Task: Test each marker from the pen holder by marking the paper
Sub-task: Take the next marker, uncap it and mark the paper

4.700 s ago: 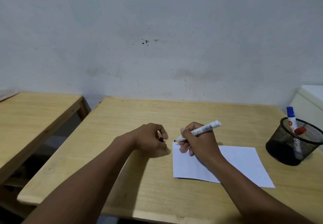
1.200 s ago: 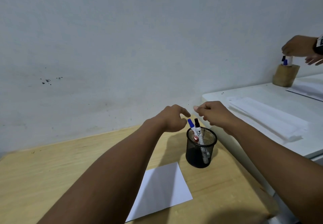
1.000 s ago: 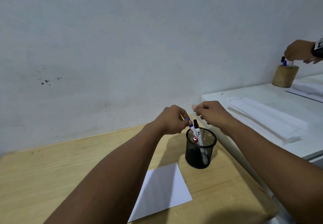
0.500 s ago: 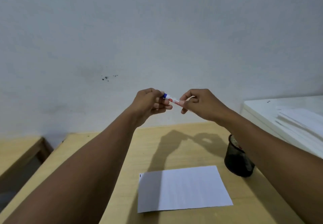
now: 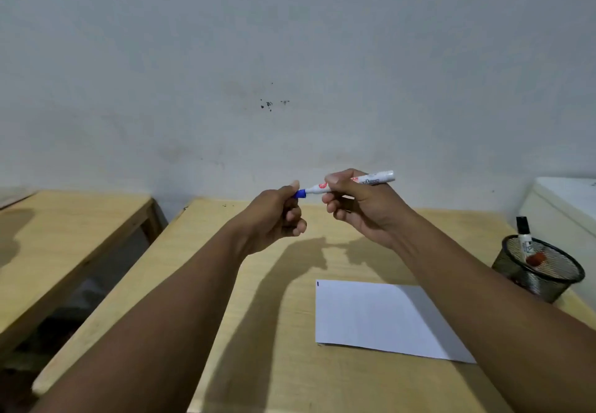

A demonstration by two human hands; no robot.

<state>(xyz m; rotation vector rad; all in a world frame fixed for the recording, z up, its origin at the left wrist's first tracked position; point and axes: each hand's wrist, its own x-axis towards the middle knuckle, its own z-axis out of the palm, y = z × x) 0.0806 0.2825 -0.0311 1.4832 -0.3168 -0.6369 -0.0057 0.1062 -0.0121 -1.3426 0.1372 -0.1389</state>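
I hold a white marker with a blue cap (image 5: 371, 181) level in the air above the wooden table (image 5: 274, 364). My right hand (image 5: 361, 206) grips its barrel. My left hand (image 5: 277, 216) pinches the blue cap (image 5: 301, 193) at the marker's left end; the cap still sits on the marker. Below lies a white sheet of paper (image 5: 377, 316) with one small dark mark at its top left corner. A black mesh pen holder (image 5: 538, 270) stands at the right, holding a black-capped marker (image 5: 524, 235) and a red-capped one (image 5: 535, 259).
A second wooden table (image 5: 64, 235) stands to the left across a gap. A white surface (image 5: 567, 200) borders the pen holder on the right. A grey wall rises behind the tables.
The blue marker came out of the holder and now hangs between both hands over the table. My view swung left and down, so the holder sits at the right edge.
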